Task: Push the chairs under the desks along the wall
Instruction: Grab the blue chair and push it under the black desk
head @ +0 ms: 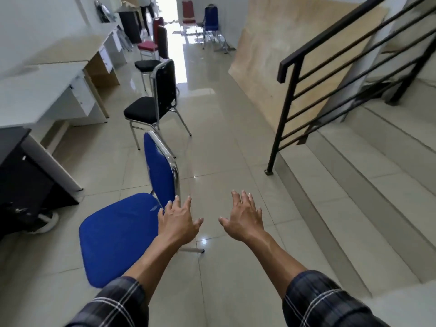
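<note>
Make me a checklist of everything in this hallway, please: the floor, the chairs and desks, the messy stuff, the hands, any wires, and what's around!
Surface: glossy beige tiled floor, bare in the walkway.
Job's things: blue chair nearest, not under the dark desk; black chair out from the white desk; more chairs stand out further along.
Clutter: white shoe beside the dark desk; scattered items at the far end, too small to tell.
Grippers: left hand open, by the blue chair's backrest; right hand open, empty.
Cables: nothing seen.
Surroundings: tiled stairs with black railing on the right; plywood sheet leaning behind it.
</note>
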Action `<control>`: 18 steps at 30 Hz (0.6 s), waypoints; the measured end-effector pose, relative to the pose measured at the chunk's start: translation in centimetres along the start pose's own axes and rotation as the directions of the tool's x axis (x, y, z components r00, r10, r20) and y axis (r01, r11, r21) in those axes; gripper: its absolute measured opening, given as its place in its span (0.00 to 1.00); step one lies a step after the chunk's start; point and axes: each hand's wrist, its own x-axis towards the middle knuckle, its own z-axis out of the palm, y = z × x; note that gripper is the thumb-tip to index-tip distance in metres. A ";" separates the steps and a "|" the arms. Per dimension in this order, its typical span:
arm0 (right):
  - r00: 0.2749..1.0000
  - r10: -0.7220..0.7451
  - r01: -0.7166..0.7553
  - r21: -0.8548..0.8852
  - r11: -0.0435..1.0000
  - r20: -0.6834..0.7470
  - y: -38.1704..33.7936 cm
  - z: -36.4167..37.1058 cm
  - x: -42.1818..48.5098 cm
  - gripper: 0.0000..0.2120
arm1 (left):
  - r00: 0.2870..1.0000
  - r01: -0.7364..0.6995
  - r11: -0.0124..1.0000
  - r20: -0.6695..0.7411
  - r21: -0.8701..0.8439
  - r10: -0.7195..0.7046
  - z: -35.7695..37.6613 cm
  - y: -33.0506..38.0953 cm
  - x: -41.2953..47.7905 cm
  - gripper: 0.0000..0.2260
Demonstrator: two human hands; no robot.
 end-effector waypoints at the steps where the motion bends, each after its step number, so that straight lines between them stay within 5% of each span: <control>1: 1.000 -0.022 0.022 -0.002 1.000 0.001 -0.2 -0.5 1.6 0.43 | 1.000 0.026 1.000 -0.015 -0.008 -0.026 -0.2 0.2 1.3 0.36; 9: 0.988 -0.144 0.145 -0.014 0.989 0.050 -3.8 -2.4 15.6 0.43 | 0.969 0.208 0.976 -0.120 -0.069 -0.215 -2.9 -0.8 14.2 0.37; 18: 0.946 -0.257 0.265 -0.016 0.964 0.199 -8.1 -2.2 26.3 0.43 | 0.897 0.423 0.897 -0.076 -0.130 -0.435 -4.5 -2.8 23.0 0.41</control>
